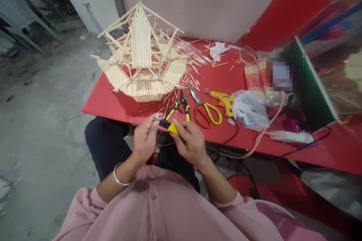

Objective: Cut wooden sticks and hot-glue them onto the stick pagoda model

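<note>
A yellow and black utility knife (171, 127) with a metal front end is held over my lap, just off the table's front edge. My right hand (190, 142) grips its yellow handle between thumb and fingers. At the metal end, my left hand (145, 138) is closed in a pinch; its fingertips partly hide that end. Right behind the knife lie black and yellow wire cutters (185, 107), jaws apart. A large pagoda-like model of thin wooden sticks (141, 41) stands on the red table (104, 99), beyond my left hand.
Scissors with red and yellow handles (213, 113) and a yellow glue gun (223, 101) lie to the right. Farther right are a crumpled plastic bag (250, 109), stick packs (253, 77), a green board (308, 79) and cables. Loose sticks (192, 83) and white tissue (218, 50) lie behind.
</note>
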A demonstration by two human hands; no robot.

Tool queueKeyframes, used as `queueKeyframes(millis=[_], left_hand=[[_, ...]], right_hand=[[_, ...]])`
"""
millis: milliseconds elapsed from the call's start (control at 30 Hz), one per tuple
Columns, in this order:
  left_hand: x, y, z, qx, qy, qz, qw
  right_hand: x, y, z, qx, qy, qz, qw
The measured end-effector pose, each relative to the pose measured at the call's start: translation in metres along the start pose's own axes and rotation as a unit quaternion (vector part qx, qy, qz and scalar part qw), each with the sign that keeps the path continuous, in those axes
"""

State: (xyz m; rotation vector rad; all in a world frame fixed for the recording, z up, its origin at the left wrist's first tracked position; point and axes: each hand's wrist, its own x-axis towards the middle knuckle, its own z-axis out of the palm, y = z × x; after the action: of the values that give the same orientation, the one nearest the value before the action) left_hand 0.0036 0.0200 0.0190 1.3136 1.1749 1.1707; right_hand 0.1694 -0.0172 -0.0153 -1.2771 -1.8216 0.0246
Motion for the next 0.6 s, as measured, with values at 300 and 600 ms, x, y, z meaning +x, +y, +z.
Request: queueKeyframes(millis=[300,600], left_hand=[[-0.0017,-0.0041,-0.0004,-0.028,0.004,-0.019,0.999],[-0.0014,0.0000,-0.0012,-0.007,0.009,0.001,1.000]], right_hand=[[-0.0004,-0.0025,-0.0001,0.010,-0.006,0.007,1.000],[0.0003,-0.0036,0.0000,-0.007,-0.008,0.014,1.000]])
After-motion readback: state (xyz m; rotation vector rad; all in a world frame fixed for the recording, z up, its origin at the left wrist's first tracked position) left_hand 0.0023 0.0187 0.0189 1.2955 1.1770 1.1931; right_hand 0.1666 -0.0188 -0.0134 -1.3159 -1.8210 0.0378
